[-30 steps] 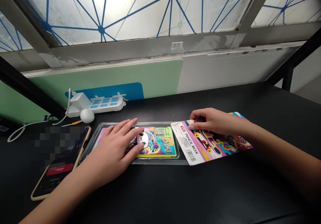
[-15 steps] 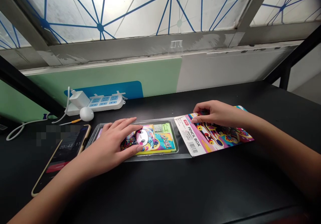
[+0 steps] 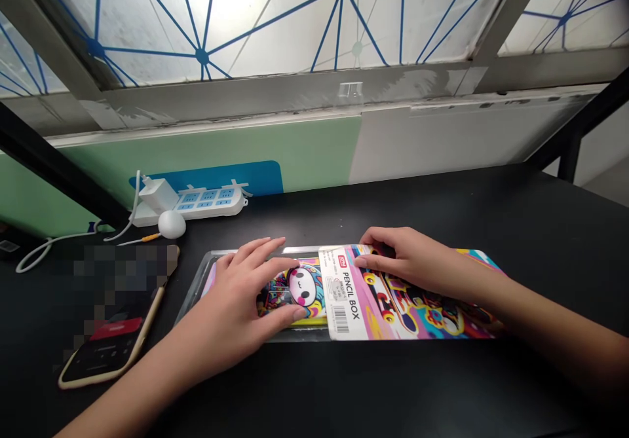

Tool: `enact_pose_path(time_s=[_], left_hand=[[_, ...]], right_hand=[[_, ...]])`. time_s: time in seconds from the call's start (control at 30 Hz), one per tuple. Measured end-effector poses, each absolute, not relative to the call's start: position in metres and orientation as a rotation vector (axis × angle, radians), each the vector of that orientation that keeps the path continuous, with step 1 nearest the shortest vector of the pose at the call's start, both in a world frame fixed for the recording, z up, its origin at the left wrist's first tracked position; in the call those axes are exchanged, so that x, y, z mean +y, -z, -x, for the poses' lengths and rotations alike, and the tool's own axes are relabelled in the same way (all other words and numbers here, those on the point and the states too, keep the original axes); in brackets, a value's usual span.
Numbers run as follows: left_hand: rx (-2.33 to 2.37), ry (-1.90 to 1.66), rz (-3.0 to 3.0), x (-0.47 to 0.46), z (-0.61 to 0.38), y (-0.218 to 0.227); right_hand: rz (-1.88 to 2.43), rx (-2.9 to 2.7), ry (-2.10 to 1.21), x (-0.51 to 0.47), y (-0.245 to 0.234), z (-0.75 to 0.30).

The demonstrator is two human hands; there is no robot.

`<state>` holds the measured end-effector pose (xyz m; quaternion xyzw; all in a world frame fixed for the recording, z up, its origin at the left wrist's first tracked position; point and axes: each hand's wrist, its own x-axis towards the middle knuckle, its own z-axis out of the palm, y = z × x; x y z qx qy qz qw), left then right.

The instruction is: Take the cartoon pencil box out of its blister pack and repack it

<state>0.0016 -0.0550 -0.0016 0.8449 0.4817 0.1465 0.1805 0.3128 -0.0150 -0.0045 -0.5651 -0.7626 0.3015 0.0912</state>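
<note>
A colourful pencil box (image 3: pixel 303 289) with a cartoon face lies in a clear plastic package (image 3: pixel 196 287) on the black desk. My left hand (image 3: pixel 246 294) rests over the box's left part, fingers spread and lying on it. The printed backing card (image 3: pixel 344 323), marked "PENCIL BOX", covers the right part of the box. Between thumb and fingers, my right hand (image 3: pixel 403 255) pinches this card near its top edge. Parts of the card are hidden under the right hand and forearm.
At the left lies a phone (image 3: pixel 113 340) in a light case. Behind it sit a white power strip (image 3: pixel 211 202) with a plugged-in adapter (image 3: pixel 160 194), a rounded white device (image 3: pixel 171 224) and a loose cable (image 3: pixel 34 261). A wall and window stand behind the desk (image 3: pixel 314 392).
My right hand has moved the card left and nearer, so it overlaps the right part of the pencil box. My left hand stays on the box. The view has shifted slightly.
</note>
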Motion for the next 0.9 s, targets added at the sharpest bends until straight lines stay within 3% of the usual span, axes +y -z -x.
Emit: enact_pose_path(time_s=[0.23, 0.37, 0.5, 0.9], left_hand=[[1.280, -0.819, -1.816, -0.047, 0.015, -0.009], [1.413, -1.044, -1.633, -0.030, 0.023, 0.002], [1.261, -1.299, -1.287, -0.024, 0.016, 0.015], [1.085, -1.534, -1.064, -0.033, 0.002, 0.025]], right_hand=[[1.681, -2.334, -0.953, -0.009, 0.001, -0.326], [1.692, -2.345, -0.958, 0.002, -0.001, -0.341], [1.709, -2.348, -0.967, 0.012, -0.005, -0.353], [1.571, -2.495, -0.786, 0.014, -0.006, -0.302]])
